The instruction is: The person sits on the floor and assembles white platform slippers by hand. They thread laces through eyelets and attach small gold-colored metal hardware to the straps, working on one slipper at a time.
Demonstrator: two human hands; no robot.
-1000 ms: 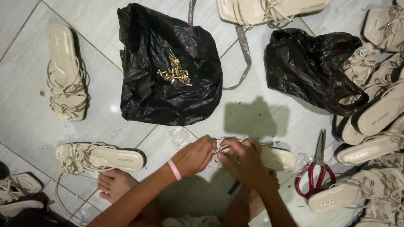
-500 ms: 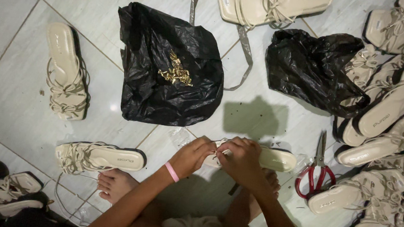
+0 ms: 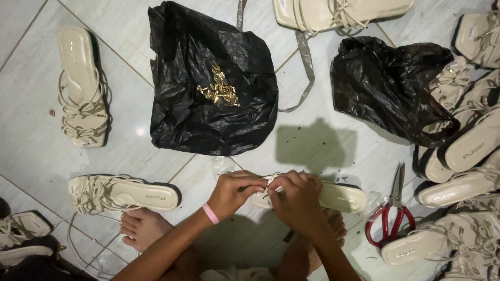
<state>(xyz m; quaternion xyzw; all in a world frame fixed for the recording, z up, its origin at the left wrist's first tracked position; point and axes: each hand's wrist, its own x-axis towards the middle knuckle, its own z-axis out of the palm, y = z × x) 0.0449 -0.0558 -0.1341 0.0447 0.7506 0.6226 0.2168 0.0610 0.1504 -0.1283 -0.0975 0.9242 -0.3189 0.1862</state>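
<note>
- Left hand [image 3: 236, 193], pink band at the wrist, fingers pinched narrow on the thin cream laces [image 3: 271, 185] of a cream sandal [image 3: 340, 197].
- Right hand [image 3: 300, 200] closed on the same laces, fingertips meeting the left hand's just above the sandal's toe end.
- Sandal lying flat on the tiled floor [image 3: 15, 136], near the middle of its lower part, heel end pointing right toward red-handled scissors [image 3: 393, 212].
- Scissors resting closed on the floor, just beside the sandal, blades pointing up.
- Bare foot [image 3: 145, 228] on the floor below a second cream sandal [image 3: 123, 194], left of the hands.
- Black plastic sheet [image 3: 207, 82] spread in the upper middle of the floor, carrying a small heap of gold metal pieces [image 3: 220, 90].
- Another black bag [image 3: 391, 86] crumpled toward the upper right, touching a pile of cream sandals [image 3: 483, 157] along the floor's right edge.
- Single sandal [image 3: 82, 88] near the left edge; one more [image 3: 341, 7] at the top edge.
- Grey strap [image 3: 306, 59] lying between the two black bags.
</note>
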